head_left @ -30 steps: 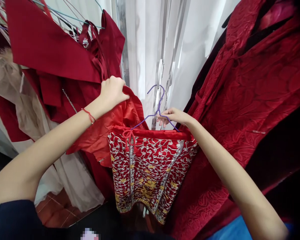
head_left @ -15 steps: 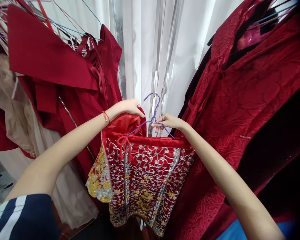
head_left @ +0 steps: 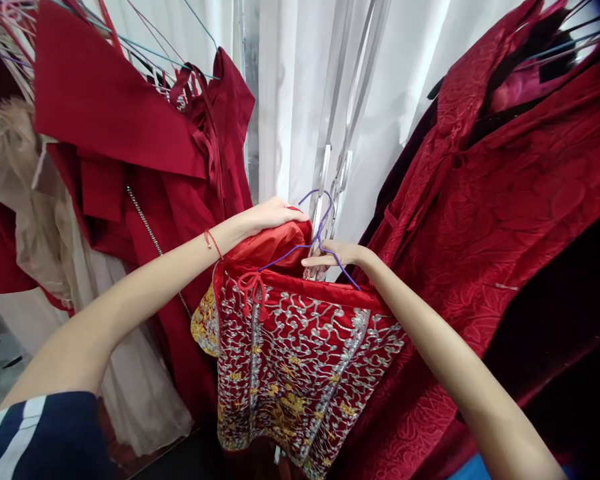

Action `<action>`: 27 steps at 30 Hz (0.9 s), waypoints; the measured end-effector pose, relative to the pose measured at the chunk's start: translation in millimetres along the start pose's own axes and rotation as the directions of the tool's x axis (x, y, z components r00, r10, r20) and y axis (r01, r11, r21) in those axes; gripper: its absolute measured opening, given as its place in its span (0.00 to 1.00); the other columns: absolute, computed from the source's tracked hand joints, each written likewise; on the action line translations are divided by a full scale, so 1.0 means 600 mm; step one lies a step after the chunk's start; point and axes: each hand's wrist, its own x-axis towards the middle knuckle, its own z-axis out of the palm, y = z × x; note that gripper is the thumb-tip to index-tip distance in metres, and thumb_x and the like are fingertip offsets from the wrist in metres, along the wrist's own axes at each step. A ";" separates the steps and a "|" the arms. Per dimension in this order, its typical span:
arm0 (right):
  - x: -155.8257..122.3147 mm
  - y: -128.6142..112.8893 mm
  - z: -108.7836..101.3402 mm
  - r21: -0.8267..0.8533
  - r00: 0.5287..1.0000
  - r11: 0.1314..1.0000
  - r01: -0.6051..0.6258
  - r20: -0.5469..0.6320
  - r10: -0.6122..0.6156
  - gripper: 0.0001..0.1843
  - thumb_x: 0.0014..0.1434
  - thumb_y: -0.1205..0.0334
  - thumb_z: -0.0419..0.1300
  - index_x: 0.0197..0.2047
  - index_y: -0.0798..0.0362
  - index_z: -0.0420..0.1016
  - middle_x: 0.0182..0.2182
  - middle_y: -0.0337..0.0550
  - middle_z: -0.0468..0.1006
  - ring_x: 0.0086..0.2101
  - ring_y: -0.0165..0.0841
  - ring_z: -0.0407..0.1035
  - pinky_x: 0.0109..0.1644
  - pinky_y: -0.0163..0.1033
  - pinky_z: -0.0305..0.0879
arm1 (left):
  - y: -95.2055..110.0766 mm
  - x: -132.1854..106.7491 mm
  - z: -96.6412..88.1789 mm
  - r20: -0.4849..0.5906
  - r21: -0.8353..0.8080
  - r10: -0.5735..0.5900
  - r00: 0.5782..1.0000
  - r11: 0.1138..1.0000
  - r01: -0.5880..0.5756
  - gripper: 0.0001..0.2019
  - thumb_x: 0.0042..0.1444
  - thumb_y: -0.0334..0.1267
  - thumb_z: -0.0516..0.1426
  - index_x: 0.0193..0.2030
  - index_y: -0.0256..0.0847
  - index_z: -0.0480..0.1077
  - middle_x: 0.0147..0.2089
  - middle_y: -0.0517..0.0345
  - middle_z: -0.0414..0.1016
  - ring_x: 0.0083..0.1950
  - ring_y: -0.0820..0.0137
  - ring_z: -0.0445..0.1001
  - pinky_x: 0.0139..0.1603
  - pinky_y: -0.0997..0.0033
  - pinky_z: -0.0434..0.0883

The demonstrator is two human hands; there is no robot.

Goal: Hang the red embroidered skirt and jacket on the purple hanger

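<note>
A red skirt [head_left: 300, 360] with silver and gold embroidery hangs in front of me, a red cord bow [head_left: 251, 285] at its waistband. My left hand [head_left: 279, 213] is closed on the skirt's gathered back waist edge, where the shiny red lining [head_left: 275, 243] shows. Rising out of the waist is a purple wire hanger [head_left: 325, 223], its hook free in the air. My right hand [head_left: 333, 257] is at the hanger's neck, fingers pointing left behind the wire and closed around it; the fingertips are partly hidden.
Dark red dresses [head_left: 125, 127] hang on a crowded rack at left, beside a beige tulle garment [head_left: 10, 173]. At right hangs a patterned red dress [head_left: 530, 187] with dark velvet clothing. White curtains [head_left: 300, 87] and door handles [head_left: 325, 167] lie straight ahead.
Both hands and the skirt have shifted slightly right in view. My left hand has drawn the back waist edge toward the hanger, and my right fingers reach lower behind the wire.
</note>
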 end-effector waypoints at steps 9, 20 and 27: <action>-0.037 0.023 0.010 -0.407 0.871 0.913 -0.027 -0.458 -0.178 0.13 0.59 0.56 0.52 0.26 0.52 0.69 0.23 0.40 0.73 0.28 0.33 0.66 0.37 0.38 0.60 | -0.007 -0.023 -0.011 -0.020 0.629 0.325 0.946 0.739 -0.241 0.19 0.58 0.49 0.57 0.24 0.36 0.76 0.20 0.58 0.67 0.24 0.74 0.60 0.29 0.67 0.53; -0.051 0.042 0.052 -0.600 0.485 0.714 -0.360 -0.774 -0.407 0.21 0.72 0.50 0.38 0.36 0.51 0.63 0.31 0.51 0.74 0.31 0.38 0.67 0.36 0.39 0.58 | -0.066 -0.025 -0.031 0.212 0.939 0.613 0.761 0.088 -0.333 0.34 0.56 0.71 0.49 0.35 0.38 0.75 0.27 0.52 0.73 0.27 0.68 0.68 0.29 0.67 0.52; -0.061 0.032 0.036 -0.686 0.603 0.562 -0.462 -0.707 -0.369 0.32 0.68 0.35 0.35 0.42 0.54 0.65 0.34 0.51 0.76 0.31 0.39 0.70 0.31 0.37 0.54 | -0.039 -0.031 -0.023 -0.014 0.965 0.636 0.771 0.212 -0.158 0.21 0.63 0.57 0.53 0.37 0.39 0.73 0.31 0.50 0.74 0.30 0.65 0.70 0.33 0.65 0.54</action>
